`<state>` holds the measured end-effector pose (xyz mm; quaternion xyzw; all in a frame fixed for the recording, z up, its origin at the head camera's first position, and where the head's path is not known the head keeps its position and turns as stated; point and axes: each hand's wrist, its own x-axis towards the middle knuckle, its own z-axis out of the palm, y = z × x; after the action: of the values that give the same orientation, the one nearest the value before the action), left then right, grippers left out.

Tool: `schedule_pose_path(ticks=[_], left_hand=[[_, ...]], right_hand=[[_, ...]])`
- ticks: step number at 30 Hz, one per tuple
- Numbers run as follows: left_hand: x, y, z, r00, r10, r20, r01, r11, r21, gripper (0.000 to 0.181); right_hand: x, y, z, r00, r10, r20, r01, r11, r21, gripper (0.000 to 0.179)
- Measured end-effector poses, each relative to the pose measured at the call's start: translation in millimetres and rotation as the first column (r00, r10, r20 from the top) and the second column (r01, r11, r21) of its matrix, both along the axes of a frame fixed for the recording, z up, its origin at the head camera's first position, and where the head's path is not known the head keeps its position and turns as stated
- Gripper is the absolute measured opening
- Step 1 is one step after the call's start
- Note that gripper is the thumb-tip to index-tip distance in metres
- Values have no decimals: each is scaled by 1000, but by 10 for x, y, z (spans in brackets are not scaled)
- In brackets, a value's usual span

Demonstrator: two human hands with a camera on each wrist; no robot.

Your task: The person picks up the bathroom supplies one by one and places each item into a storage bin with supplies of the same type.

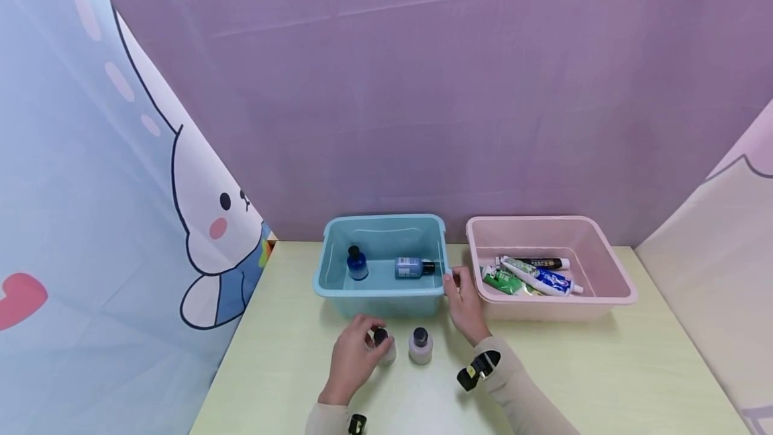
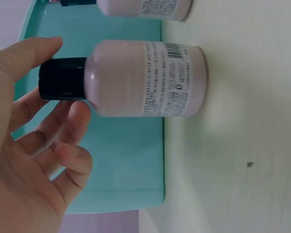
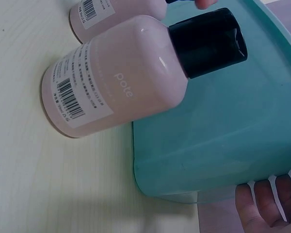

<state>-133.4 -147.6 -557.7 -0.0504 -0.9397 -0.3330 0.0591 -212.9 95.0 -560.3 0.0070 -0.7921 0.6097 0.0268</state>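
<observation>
My left hand [image 1: 353, 354] is spread around the black cap of a pale pink bottle [image 2: 119, 77], thumb on one side and fingers on the other, with a gap showing between thumb and cap. The bottle stands upright on the table. A matching pink bottle [image 1: 421, 349] stands just right of it, its label facing the right wrist camera. At the right rim of the blue bin [image 1: 380, 293], my right hand [image 1: 465, 304] holds on, its fingers [image 3: 269, 199] curled at the rim. Inside that bin, one blue bottle [image 1: 357, 265] stands and another blue bottle [image 1: 408, 268] lies on its side.
To the right is a pink bin [image 1: 552, 300] holding several tubes, among them a white-and-blue tube [image 1: 543, 279] and a green tube [image 1: 504, 280]. Both bins stand at the back of the pale table [image 1: 272, 354], before a purple curtain [image 1: 423, 86].
</observation>
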Motion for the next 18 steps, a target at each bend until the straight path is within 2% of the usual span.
schedule_pose_path(ticks=[4, 18], left_hand=[[0, -5, -37, 1000, 0, 12, 0, 1000, -7, 28], [59, -44, -58, 1000, 16, -4, -16, 1000, 21, 33]], right_hand=[[3, -6, 10, 1000, -2, -8, 2, 1000, -6, 29], [6, -10, 5, 1000, -11, -18, 11, 1000, 0, 28]])
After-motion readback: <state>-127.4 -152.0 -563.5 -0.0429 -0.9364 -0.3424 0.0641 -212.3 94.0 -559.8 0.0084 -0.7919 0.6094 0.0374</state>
